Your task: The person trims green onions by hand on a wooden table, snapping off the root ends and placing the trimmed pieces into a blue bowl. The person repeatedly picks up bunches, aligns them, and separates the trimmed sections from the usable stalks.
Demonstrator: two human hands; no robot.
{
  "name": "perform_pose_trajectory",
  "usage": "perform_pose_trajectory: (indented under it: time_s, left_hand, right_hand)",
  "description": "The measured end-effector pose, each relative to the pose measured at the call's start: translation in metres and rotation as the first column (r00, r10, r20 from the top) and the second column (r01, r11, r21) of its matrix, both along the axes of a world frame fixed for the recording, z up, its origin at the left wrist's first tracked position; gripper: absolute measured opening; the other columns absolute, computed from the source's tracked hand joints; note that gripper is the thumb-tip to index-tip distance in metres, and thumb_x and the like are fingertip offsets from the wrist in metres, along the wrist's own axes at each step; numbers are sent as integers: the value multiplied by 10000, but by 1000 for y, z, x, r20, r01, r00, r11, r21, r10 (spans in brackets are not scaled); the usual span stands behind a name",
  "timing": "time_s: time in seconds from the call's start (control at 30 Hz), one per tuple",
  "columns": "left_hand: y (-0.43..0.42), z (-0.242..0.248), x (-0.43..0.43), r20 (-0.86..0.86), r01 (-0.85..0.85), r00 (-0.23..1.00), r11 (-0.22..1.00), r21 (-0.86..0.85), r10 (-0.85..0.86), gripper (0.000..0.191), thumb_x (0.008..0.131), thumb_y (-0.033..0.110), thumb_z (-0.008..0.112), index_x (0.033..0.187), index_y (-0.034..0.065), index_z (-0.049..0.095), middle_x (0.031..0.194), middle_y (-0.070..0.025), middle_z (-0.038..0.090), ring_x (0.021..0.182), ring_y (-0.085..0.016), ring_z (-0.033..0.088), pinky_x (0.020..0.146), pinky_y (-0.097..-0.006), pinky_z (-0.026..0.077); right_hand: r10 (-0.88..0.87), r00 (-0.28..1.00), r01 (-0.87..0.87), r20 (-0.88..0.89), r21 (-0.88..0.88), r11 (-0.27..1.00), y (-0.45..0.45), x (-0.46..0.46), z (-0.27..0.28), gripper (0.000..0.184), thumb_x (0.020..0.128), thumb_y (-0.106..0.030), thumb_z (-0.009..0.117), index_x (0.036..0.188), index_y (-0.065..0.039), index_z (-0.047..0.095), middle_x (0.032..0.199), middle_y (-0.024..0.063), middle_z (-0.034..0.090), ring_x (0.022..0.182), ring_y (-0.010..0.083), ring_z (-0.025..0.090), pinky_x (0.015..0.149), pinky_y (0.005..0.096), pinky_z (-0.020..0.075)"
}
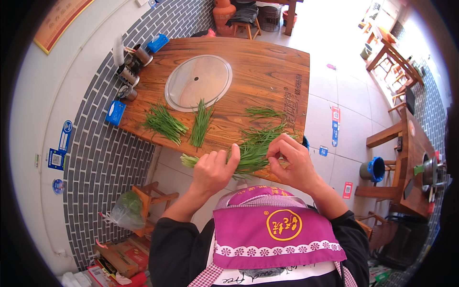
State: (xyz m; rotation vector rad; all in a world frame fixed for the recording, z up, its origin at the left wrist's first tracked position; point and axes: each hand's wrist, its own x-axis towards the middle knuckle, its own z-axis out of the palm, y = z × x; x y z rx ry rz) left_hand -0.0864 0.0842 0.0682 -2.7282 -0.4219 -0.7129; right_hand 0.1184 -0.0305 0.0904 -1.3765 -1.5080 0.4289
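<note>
My left hand (214, 165) grips a bunch of long green Chinese chives (249, 158) at the front edge of the wooden table. The pale cut ends (189, 160) stick out to the left of the hand. At the right end of the bunch, my right hand (292, 161) has its thumb and forefinger curled together against the leaves. Whether a blade is pinched there is hidden. More loose chives (263, 134) lie just beyond the bunch, with a small pile (263, 112) farther back. Two sorted bundles rest to the left, one slanted (166, 123) and one nearly upright in view (201, 123).
A round metal plate (198, 82) is set into the wooden table (258, 64). Metal holders (128, 75) and blue tissue packs (115, 112) line the brick-patterned wall. Below left, a bag of greens (127, 210) sits on a wooden stool (157, 195). Another table (412, 158) stands right.
</note>
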Motion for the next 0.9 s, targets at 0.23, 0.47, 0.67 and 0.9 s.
perform_pose_trajectory:
  time_s: [0.23,0.47,0.67,0.9]
  left_hand:
    - [-5,-1,1,-96,5,995,1000,25,-3,364,778,114,557,1133,35,576,671,-19,424,544,-140,459,459,-285,385]
    - [-10,0,2,-150,-54,987,998,30,58,367,766,89,575,1128,29,589,688,-25,420,561,-159,474,480,-298,410]
    - [-10,1,3,-137,-54,989,996,66,62,310,788,112,563,1086,31,584,673,-19,447,545,-139,485,464,-281,403]
    - [-12,4,6,-109,-82,990,996,36,85,322,779,98,566,1092,29,592,674,-22,432,551,-151,482,473,-293,416]
  right_hand:
    - [-2,984,-32,-176,-189,981,-4,-2,3,78,805,42,564,849,-20,547,655,27,546,532,101,513,490,245,387]
    - [81,995,-68,56,-206,976,-3,3,12,98,838,0,550,934,-17,559,736,109,617,578,231,602,528,327,462]
    - [-17,995,28,98,-107,994,-7,7,10,82,835,-3,590,916,-18,590,825,111,638,629,244,630,540,336,480]
    - [71,992,-54,107,-151,987,-19,9,4,84,795,-7,659,851,-41,606,756,64,554,613,183,626,518,301,482]
